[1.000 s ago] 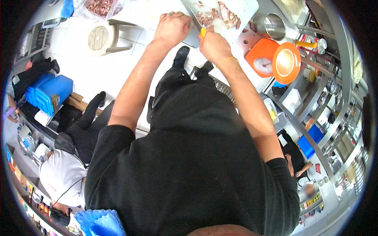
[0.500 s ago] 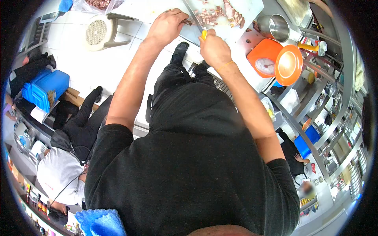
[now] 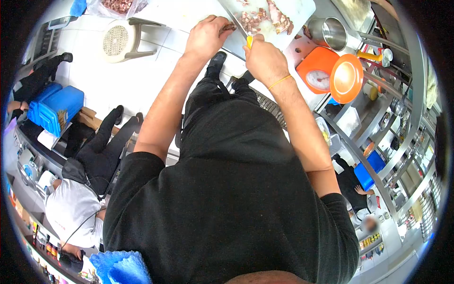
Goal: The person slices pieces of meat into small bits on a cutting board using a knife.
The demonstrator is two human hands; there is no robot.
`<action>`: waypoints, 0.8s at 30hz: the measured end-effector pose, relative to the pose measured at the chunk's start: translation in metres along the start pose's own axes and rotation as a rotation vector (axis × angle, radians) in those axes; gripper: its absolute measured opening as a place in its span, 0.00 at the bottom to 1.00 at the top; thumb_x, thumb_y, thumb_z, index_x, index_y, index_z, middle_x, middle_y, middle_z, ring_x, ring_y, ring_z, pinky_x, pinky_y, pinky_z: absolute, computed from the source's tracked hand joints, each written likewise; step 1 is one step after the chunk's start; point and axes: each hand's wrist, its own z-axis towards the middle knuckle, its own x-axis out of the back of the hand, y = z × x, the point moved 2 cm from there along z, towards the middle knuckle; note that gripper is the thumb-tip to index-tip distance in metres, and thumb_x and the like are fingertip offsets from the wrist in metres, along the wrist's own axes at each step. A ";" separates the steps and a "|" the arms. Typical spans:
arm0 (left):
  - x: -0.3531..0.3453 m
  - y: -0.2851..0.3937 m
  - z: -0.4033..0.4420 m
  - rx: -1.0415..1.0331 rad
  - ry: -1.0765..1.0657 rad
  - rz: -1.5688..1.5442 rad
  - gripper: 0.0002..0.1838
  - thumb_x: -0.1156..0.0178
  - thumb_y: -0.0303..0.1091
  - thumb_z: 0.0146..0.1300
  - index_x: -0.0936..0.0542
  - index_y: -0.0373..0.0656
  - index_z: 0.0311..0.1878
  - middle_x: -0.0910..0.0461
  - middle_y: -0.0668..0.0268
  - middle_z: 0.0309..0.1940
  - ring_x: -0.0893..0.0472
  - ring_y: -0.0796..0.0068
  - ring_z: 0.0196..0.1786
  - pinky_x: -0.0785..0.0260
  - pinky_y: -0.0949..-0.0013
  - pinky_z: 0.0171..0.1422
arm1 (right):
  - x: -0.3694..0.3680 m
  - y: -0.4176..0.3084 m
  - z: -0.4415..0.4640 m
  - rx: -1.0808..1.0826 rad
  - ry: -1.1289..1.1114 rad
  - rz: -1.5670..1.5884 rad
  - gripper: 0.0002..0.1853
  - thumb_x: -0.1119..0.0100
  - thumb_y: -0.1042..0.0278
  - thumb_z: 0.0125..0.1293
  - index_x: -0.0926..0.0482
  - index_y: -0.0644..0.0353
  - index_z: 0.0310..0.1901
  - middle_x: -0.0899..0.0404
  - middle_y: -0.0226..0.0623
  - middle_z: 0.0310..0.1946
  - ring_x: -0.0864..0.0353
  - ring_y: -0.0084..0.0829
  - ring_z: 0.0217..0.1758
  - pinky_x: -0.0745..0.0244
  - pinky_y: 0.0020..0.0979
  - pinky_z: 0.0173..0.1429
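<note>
- right hand wrapped round the yellow knife handle, bit further right than last frame
- left hand pinching dark meat piece, scooted right too

Meat on the cutting board, pot and scale to its right, stool to its left

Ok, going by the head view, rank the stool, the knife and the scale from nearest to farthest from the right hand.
1. Knife: nearest, its yellow handle gripped in the right hand.
2. Scale: next, to the right of that hand.
3. Stool: farthest, well over on the left side.
</note>
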 end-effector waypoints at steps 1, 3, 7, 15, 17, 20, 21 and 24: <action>0.001 -0.001 0.001 -0.008 -0.010 0.007 0.09 0.29 0.35 0.67 0.12 0.47 0.48 0.13 0.62 0.42 0.12 0.55 0.46 0.18 0.55 0.53 | -0.003 0.000 0.000 -0.007 0.003 0.012 0.24 0.41 0.55 0.77 0.26 0.75 0.53 0.13 0.63 0.35 0.10 0.62 0.43 0.15 0.55 0.50; 0.002 -0.003 0.003 -0.033 -0.020 0.012 0.09 0.29 0.35 0.67 0.12 0.46 0.48 0.13 0.62 0.42 0.12 0.56 0.46 0.18 0.56 0.53 | -0.016 0.002 0.002 -0.019 0.009 0.036 0.24 0.41 0.55 0.78 0.27 0.76 0.52 0.13 0.63 0.35 0.10 0.62 0.43 0.15 0.55 0.50; 0.000 -0.007 0.007 -0.068 -0.036 -0.001 0.08 0.30 0.34 0.66 0.11 0.45 0.46 0.13 0.61 0.42 0.12 0.54 0.47 0.19 0.54 0.55 | -0.042 0.009 0.028 0.007 0.054 0.100 0.24 0.41 0.55 0.77 0.26 0.76 0.52 0.13 0.64 0.34 0.10 0.62 0.42 0.15 0.55 0.49; 0.008 -0.005 0.007 -0.052 -0.046 -0.010 0.08 0.30 0.31 0.65 0.11 0.45 0.46 0.13 0.60 0.44 0.13 0.53 0.48 0.19 0.54 0.56 | -0.010 -0.002 0.010 0.025 0.027 0.066 0.23 0.41 0.55 0.78 0.24 0.76 0.49 0.13 0.64 0.34 0.10 0.61 0.42 0.15 0.55 0.50; 0.006 -0.010 0.008 -0.092 -0.049 0.025 0.09 0.28 0.31 0.65 0.12 0.44 0.47 0.12 0.60 0.45 0.12 0.55 0.46 0.19 0.56 0.53 | -0.033 -0.002 0.021 -0.009 0.040 0.106 0.23 0.41 0.56 0.77 0.24 0.76 0.49 0.13 0.64 0.35 0.10 0.61 0.42 0.15 0.54 0.50; 0.005 -0.011 0.009 -0.090 -0.045 0.009 0.08 0.29 0.31 0.65 0.12 0.44 0.47 0.13 0.60 0.45 0.12 0.55 0.46 0.19 0.56 0.53 | -0.041 0.002 0.038 0.040 0.071 0.128 0.23 0.42 0.56 0.78 0.25 0.76 0.51 0.13 0.64 0.35 0.10 0.62 0.43 0.15 0.54 0.51; 0.006 -0.010 0.006 -0.084 -0.059 0.011 0.08 0.29 0.31 0.65 0.12 0.44 0.47 0.13 0.61 0.45 0.12 0.55 0.46 0.19 0.56 0.53 | -0.037 0.000 0.035 0.065 0.078 0.133 0.23 0.42 0.56 0.78 0.25 0.76 0.51 0.13 0.65 0.35 0.10 0.62 0.43 0.15 0.54 0.51; 0.008 -0.010 0.011 -0.082 -0.069 0.017 0.08 0.29 0.30 0.65 0.12 0.44 0.47 0.13 0.61 0.45 0.12 0.54 0.46 0.19 0.56 0.53 | -0.017 -0.004 0.023 0.054 0.027 0.109 0.23 0.42 0.56 0.78 0.26 0.76 0.51 0.13 0.64 0.35 0.10 0.62 0.43 0.15 0.55 0.51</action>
